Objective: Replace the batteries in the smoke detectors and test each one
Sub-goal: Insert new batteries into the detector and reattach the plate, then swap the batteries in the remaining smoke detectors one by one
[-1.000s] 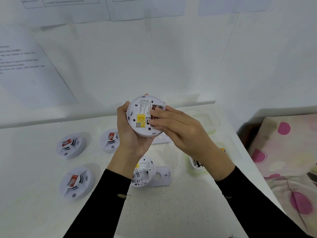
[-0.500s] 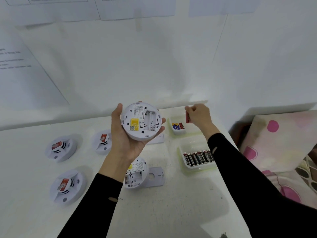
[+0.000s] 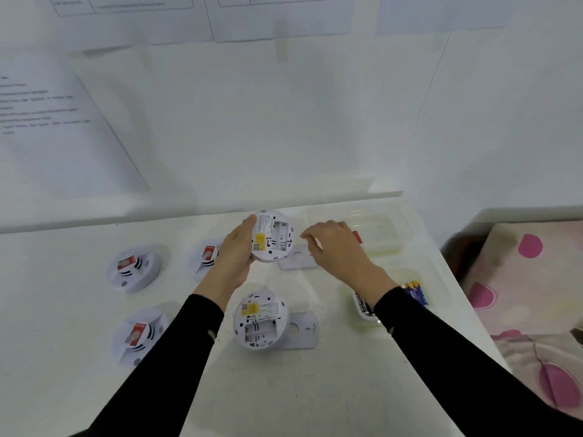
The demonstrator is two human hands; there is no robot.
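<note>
- Far left of the white tabletop (image 3: pixel 79 357): a round white plastic detector with a red tag (image 3: pixel 134 269) and its twin nearer us (image 3: pixel 138 334) lie face up; a third tagged detector (image 3: pixel 206 257) is half hidden behind the wrist; we judge these three unopened.
- The left hand (image 3: pixel 235 257) grasps the round white smoke detector with a yellow label (image 3: pixel 273 236), fingers wrapped round the rim; it is held up over the far side of the table, back turned to us; the battery bay looks empty.
- Nearer us, a second opened white detector (image 3: pixel 260 320) lies back-up, touching a flat white mounting plate (image 3: pixel 303 329); its bay looks empty too.
- The right hand (image 3: pixel 337 247) hovers just beside the held detector, fingers curled; a small red object (image 3: pixel 358 237) shows at its far edge, by the clear plastic tray (image 3: pixel 378 228); we cannot tell whether the hand grips it.
- Far right: a small clear tub of black batteries (image 3: pixel 362 305) under the sleeve; blue cells (image 3: pixel 416 291) beside it.
- Step in hand, as we read it: fitting fresh cells; keep the bay tilted toward us; match polarity marks to the springs; press each cell until it seats flat; brace the rim with the left hand.
</note>
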